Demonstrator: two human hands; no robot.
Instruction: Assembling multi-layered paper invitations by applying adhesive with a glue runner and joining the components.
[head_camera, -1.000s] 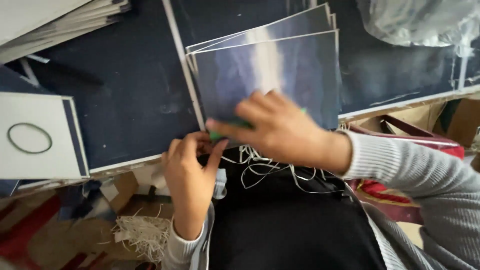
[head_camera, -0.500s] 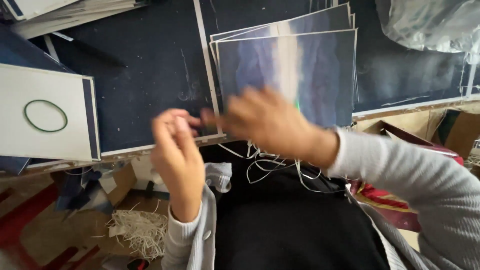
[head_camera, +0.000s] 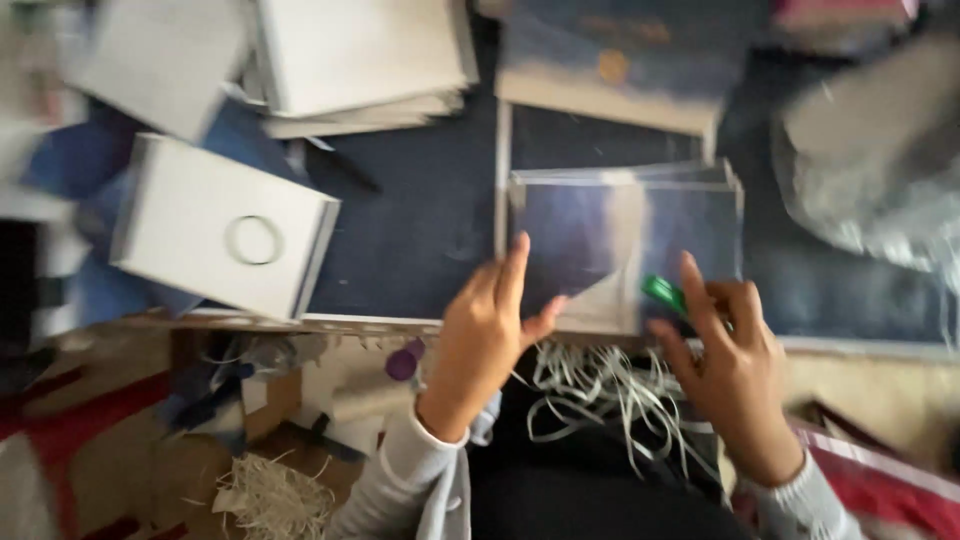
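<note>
Just beyond both hands, blue card stack (head_camera: 620, 240), green tool (head_camera: 662, 292) in right hand (head_camera: 735, 375).

a white flat box (head_camera: 222, 237) lies tilted at the left of the dark counter (head_camera: 420, 230), a thin ring resting on its lid. above it, at the top, sits a stack of white flat packages (head_camera: 360, 60), with another white box (head_camera: 160, 60) blurred at the upper left. a stack of dark blue glossy folders (head_camera: 620, 240) with a pale band down the middle lies near the counter's front edge. behind it a blue and cream package (head_camera: 610, 70) with a round orange mark lies blurred. a clear, silvery plastic bag (head_camera: 870, 190) sits at the right.
</note>
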